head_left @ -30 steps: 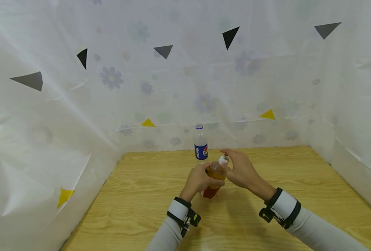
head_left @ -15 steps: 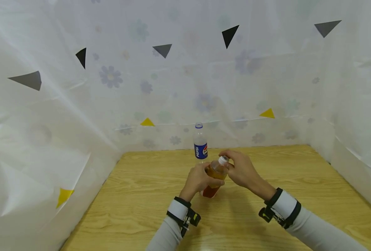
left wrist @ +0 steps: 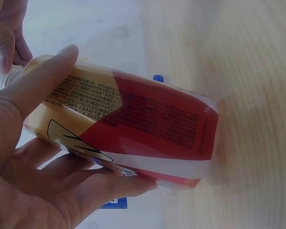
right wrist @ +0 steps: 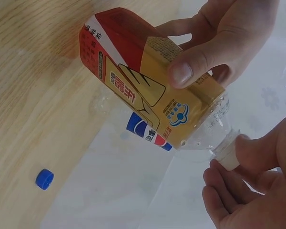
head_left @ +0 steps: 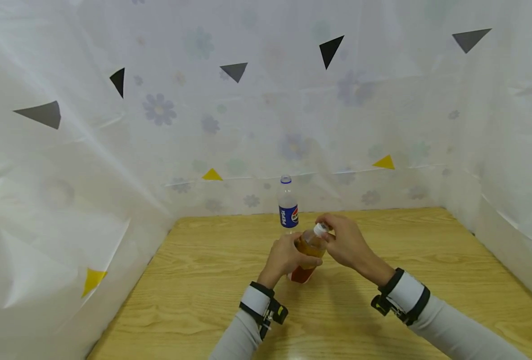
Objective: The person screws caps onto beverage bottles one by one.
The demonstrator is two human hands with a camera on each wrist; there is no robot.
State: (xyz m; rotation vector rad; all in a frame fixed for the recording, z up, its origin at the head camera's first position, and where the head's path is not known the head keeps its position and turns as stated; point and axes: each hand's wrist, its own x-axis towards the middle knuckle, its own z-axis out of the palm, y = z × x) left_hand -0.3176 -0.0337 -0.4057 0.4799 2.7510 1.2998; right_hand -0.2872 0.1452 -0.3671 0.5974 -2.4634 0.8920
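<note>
My left hand [head_left: 288, 257] grips a drink bottle [left wrist: 157, 114] with a red and gold label round its middle, thumb on one side and fingers on the other. The bottle leans to the right in the head view, low over the table. At its top, my right hand [head_left: 347, 242] pinches the white cap [right wrist: 227, 155] between thumb and fingers; the cap sits on the neck. Just behind stands a clear Pepsi bottle [head_left: 288, 216], upright and without a cap, its lower part hidden by my left hand and the drink bottle.
In the right wrist view a blue cap [right wrist: 45, 179] lies on the wooden table [head_left: 194, 280]. White plastic sheeting [head_left: 266, 125] with flower prints and stuck-on triangles encloses the table at the back and sides.
My right index finger and thumb, spread apart about the cap a second ago, have drawn in onto it. The left hand and both bottles stay in place.
</note>
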